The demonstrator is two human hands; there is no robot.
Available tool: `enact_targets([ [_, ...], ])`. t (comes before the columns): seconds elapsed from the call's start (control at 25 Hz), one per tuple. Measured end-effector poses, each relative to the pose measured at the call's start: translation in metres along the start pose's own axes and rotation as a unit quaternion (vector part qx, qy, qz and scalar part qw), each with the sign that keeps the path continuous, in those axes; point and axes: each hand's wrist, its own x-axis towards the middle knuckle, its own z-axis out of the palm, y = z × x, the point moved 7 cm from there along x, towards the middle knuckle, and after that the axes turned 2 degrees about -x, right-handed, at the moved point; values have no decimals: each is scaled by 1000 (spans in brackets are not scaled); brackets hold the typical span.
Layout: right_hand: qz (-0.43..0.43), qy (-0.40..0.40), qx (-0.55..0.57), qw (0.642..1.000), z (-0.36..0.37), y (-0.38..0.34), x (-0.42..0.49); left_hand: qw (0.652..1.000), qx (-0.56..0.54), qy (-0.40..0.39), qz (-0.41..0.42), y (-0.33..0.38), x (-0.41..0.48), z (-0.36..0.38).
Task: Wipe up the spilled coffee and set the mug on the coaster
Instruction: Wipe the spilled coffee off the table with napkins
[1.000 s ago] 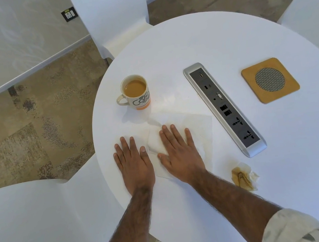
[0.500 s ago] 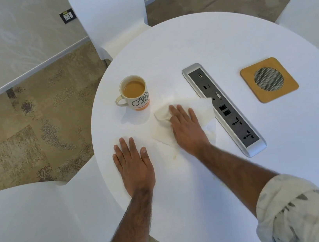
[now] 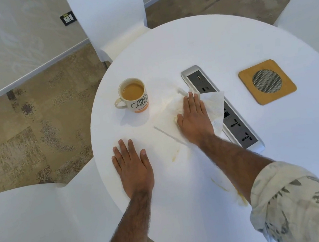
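Note:
A white mug [image 3: 133,95] with black lettering and an orange base, full of coffee, stands on the round white table [image 3: 216,47] at its left side. Right of it lies a white paper towel [image 3: 213,103], with my right hand [image 3: 194,120] pressed flat on it, fingers together. The towel's far corner overlaps the socket strip. A thin coffee streak [image 3: 174,155] marks the table below the towel. My left hand [image 3: 133,167] rests flat on the table near its front left edge, holding nothing. The wooden coaster [image 3: 267,82] with a round mesh centre lies at the right, bare.
A silver socket strip [image 3: 234,122] runs diagonally across the table between the towel and the coaster. A coffee-stained crumpled tissue [image 3: 240,198] peeks out beside my right forearm. White chairs stand at the back [image 3: 109,19], the right [image 3: 311,9] and the front left [image 3: 36,230].
My right hand has slid the paper towel away from me and to the right, up to the socket strip. My left hand has stayed flat in place. The mug has not moved.

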Motion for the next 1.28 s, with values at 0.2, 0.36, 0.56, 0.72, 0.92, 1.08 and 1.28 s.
enact_targets([
  [0.2,41,19,13,999,3,9,-37,1000,4,1,4,0,1,1],
  [0.36,38,42,3,998,5,6,-68,1000,-13,4,6,0,-1,0],
  [0.56,37,33,1,999,6,-3,-78,997,-75,5,7,1,-1,-5],
  [0.72,-54,23,-12,998,14,-28,-84,987,-163,0,-10,-7,-1,-4],
  [0.92,-127,2,-22,992,20,-47,-97,973,-229,1,-11,-14,-1,-4],
  [1.08,-229,14,23,973,25,-64,-125,965,-264,0,-9,-16,-1,-5],
  [1.28,-87,-11,315,945,7,-52,-127,962,-272,4,-8,-18,0,-4],
])
